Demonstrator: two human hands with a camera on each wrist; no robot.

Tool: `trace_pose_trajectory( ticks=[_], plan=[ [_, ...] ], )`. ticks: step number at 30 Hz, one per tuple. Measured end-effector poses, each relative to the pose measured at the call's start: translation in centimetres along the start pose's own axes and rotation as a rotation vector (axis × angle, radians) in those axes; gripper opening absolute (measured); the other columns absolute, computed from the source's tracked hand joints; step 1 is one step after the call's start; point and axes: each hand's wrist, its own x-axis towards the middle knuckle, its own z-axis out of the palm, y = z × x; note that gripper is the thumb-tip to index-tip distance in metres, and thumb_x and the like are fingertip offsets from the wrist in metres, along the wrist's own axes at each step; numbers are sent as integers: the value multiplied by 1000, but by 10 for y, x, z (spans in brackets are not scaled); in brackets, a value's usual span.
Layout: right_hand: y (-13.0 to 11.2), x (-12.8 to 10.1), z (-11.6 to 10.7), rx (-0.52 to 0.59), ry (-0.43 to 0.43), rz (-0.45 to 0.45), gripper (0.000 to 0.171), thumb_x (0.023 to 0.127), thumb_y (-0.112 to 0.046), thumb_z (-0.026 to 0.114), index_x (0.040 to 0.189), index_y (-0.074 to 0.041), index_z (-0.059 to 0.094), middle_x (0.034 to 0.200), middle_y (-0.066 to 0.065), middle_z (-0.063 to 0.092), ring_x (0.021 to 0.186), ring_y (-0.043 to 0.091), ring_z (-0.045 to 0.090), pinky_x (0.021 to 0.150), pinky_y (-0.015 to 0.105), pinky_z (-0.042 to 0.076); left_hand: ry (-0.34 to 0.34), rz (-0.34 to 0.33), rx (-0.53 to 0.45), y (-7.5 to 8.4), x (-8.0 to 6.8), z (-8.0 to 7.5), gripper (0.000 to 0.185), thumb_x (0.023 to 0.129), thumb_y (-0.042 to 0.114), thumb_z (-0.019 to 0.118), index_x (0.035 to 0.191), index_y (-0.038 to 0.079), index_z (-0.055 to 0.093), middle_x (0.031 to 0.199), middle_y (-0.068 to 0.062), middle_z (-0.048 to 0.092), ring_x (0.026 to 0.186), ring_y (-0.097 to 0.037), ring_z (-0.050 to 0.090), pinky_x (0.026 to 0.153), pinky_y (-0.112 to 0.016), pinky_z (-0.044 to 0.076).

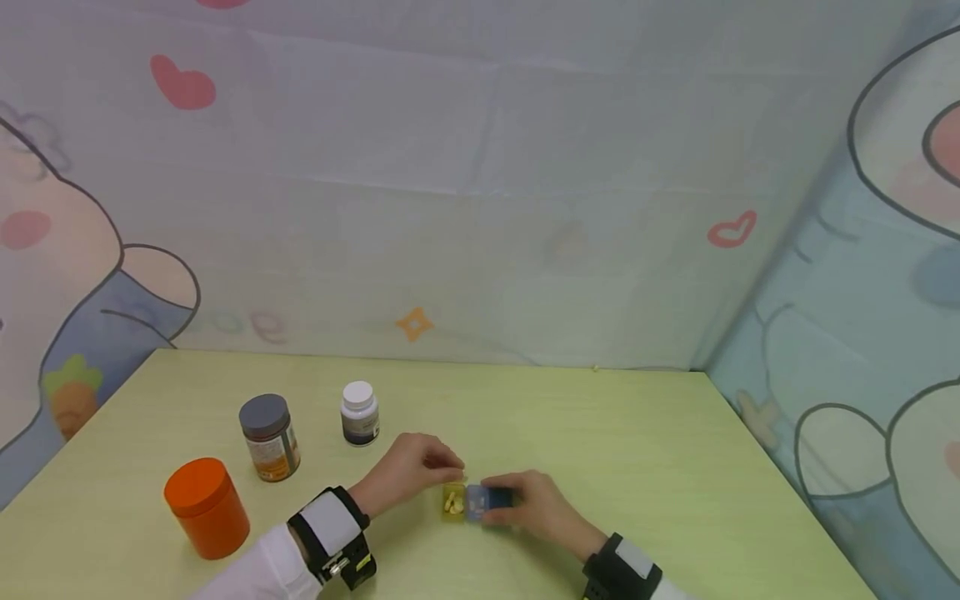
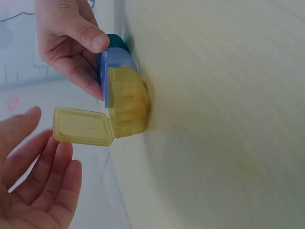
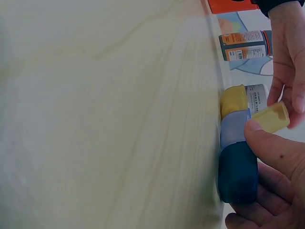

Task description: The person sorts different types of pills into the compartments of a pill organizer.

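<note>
A small pill organizer (image 1: 477, 502) stands on the table with a yellow, a light blue and a dark blue-green compartment in a row. The yellow lid (image 2: 82, 126) is swung up, and several pale pills (image 1: 453, 503) lie in that compartment. My right hand (image 1: 542, 510) grips the organizer at its blue and dark end, thumb on one side, fingers on the other. Beside the raised lid is my left hand (image 1: 411, 472), its fingertips at the lid's edge and its thumb apart from it. The blue compartment's lid looks closed.
To the left stand an orange jar (image 1: 208, 510), a brown bottle with a grey cap (image 1: 272, 439) and a white-capped bottle (image 1: 360, 414), all capped. The pale yellow table (image 1: 675, 467) meets a printed cloth backdrop (image 1: 480, 208) at its far edge.
</note>
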Motion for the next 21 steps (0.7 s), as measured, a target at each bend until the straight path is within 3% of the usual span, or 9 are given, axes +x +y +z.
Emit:
trace_pose_trajectory(
  ticks=[4, 9, 16, 21],
  plan=[
    [0, 1, 0, 0, -4, 1, 43, 84, -14, 82, 121, 5, 70, 120, 26, 71, 108, 38, 67, 91, 44, 56, -56, -11, 51, 1, 0, 4, 10, 83, 9, 82, 90, 2, 79, 96, -10, 75, 89, -17, 67, 78, -26, 54],
    [0, 1, 1, 4, -10, 22, 43, 84, -14, 83, 121, 3, 71, 121, 25, 71, 107, 36, 67, 90, 45, 55, -108, -56, 128, 6, 0, 13, 33, 76, 4, 86, 105, -6, 75, 112, -20, 74, 110, -39, 67, 97, -50, 53],
    [-1, -1, -1, 8, -12, 17, 43, 84, -15, 83, 121, 2, 71, 121, 24, 71, 104, 31, 66, 87, 37, 55, -115, -109, 181, 13, -1, 19, 32, 75, 5, 87, 103, -6, 77, 101, -18, 77, 92, -28, 68, 81, -38, 56],
    [-1, -2, -3, 8, -15, 8, 43, 83, -14, 83, 120, 4, 71, 120, 25, 71, 102, 28, 66, 85, 31, 53, -109, -105, 194, 16, -1, 20, 31, 74, 5, 88, 102, -6, 77, 100, -18, 78, 93, -28, 69, 82, -38, 56]
  ],
)
